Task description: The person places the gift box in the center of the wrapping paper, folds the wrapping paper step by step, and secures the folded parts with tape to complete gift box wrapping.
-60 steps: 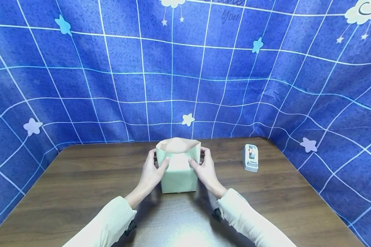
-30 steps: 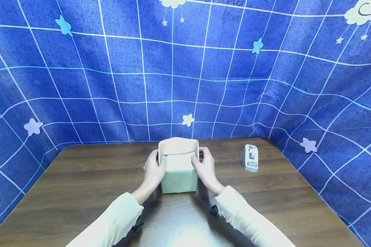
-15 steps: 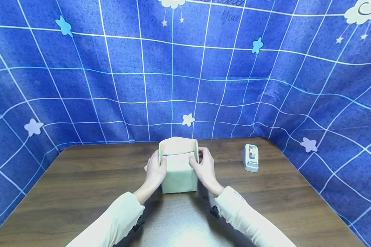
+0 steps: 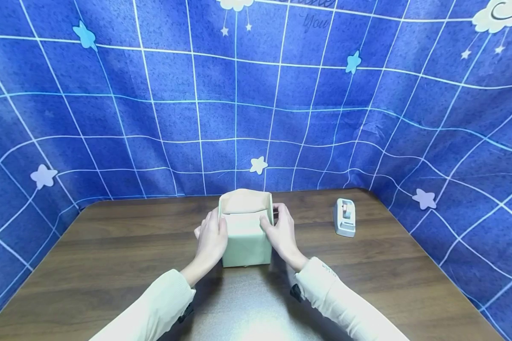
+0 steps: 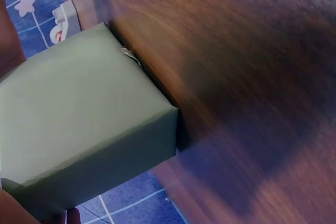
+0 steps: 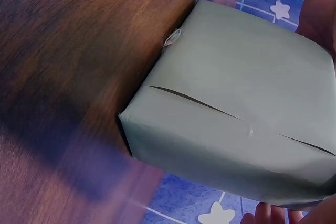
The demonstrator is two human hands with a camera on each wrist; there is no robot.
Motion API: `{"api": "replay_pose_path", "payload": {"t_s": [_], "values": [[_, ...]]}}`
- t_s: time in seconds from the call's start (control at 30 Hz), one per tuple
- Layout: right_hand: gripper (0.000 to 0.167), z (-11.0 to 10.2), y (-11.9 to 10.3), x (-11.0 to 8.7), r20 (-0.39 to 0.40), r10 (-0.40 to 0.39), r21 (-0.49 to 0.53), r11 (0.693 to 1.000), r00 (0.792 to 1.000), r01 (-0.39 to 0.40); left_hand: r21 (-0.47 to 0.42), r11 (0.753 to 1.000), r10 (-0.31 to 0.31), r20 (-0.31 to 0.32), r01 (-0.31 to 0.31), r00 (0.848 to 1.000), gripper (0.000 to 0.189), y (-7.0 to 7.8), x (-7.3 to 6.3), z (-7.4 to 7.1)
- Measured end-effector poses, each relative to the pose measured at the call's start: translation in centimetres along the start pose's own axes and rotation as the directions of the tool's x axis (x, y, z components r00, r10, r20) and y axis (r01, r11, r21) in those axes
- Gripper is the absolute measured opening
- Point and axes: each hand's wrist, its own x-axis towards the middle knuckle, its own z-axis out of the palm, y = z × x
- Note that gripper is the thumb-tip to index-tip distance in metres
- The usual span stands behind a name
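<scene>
A box wrapped in pale green paper (image 4: 246, 248) stands upright on the table, its loose paper flap (image 4: 245, 201) rising at the back of the top. My left hand (image 4: 212, 237) grips the box's left side, thumb near the front edge. On the opposite side, my right hand (image 4: 282, 234) holds the paper with its thumb over the front right corner and its fingers around the side. The right wrist view shows a seam with two narrow gaps on the wrapped box (image 6: 257, 72), and a bit of clear tape (image 6: 172, 37) by its lower edge. Most left fingertips are hidden.
A white tape dispenser (image 4: 345, 218) stands on the wooden table (image 4: 153, 222), right of the box. Behind and beside the table hangs a blue curtain (image 4: 170, 118) with white grid lines and stars.
The paper's flared top corners have been drawn inward, so the side flaps stand straighter. My left hand has shifted slightly along the box's left side; the box has stayed in place.
</scene>
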Motion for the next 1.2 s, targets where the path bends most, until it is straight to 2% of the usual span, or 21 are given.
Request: {"api": "replay_pose_path", "payload": {"t_s": [0.37, 0.57, 0.77, 1.0, 1.2], "values": [[0.028, -0.1, 0.2, 0.1, 0.014, 0.002, 0.019, 1.000, 1.000, -0.002, -0.055, 0.998, -0.018, -0.018, 0.017, 1.000, 0.041, -0.5, -0.2, 0.1], [0.029, -0.4, 0.1, -0.3, 0.025, -0.030, 0.039, 0.999, 0.999, 0.029, -0.032, 0.999, 0.017, -0.034, -0.018, 0.999, 0.041, -0.8, -0.3, 0.2], [0.033, -1.0, 0.4, -1.0, 0.012, -0.152, -0.004, 0.988, 0.988, 0.152, -0.022, 0.999, 0.025, -0.032, -0.026, 0.999, 0.042, -1.1, -0.4, 0.4], [0.041, -1.7, 0.9, -1.8, 0.042, -0.320, -0.067, 0.944, 0.947, 0.322, -0.019, 1.000, 0.021, -0.015, -0.022, 1.000, 0.041, -0.9, -0.4, 0.2], [0.052, -1.9, 1.3, -2.2, 0.114, -0.362, -0.082, 0.925, 0.925, 0.372, -0.018, 1.000, -0.001, 0.008, 0.001, 1.000, 0.042, -0.8, -0.4, 0.0]]}}
